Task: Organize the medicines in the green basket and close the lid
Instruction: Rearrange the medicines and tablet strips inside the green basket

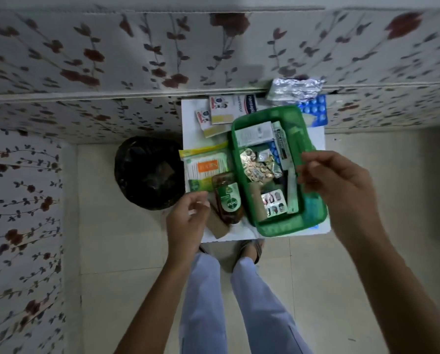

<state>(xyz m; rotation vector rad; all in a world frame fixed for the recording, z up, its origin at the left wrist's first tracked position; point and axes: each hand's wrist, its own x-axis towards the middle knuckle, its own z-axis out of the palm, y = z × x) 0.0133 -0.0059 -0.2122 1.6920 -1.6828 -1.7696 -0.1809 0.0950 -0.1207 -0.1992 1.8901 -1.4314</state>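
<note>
The green basket [277, 227] stands on a small white table [190, 116], lidless, holding blister strips [258, 168], a white box [254, 135] and a tube [281, 146]. Left of it lie a brown Dettol bottle [228, 198], a cotton-bud pack [205, 168] and plaster boxes [222, 111]. A silver foil strip [294, 90] and blue tablet strip [314, 109] lie behind the basket. My right hand [341, 185] hovers over the basket's right rim, fingers loosely curled, empty. My left hand [188, 223] hangs beside the Dettol bottle with fingers apart, holding nothing.
A black bin bag [147, 175] sits on the floor left of the table. A flower-patterned mattress [137, 52] runs behind the table and along the left. A brown cardboard piece [217, 227] lies at the table's front edge. My legs stand below the table.
</note>
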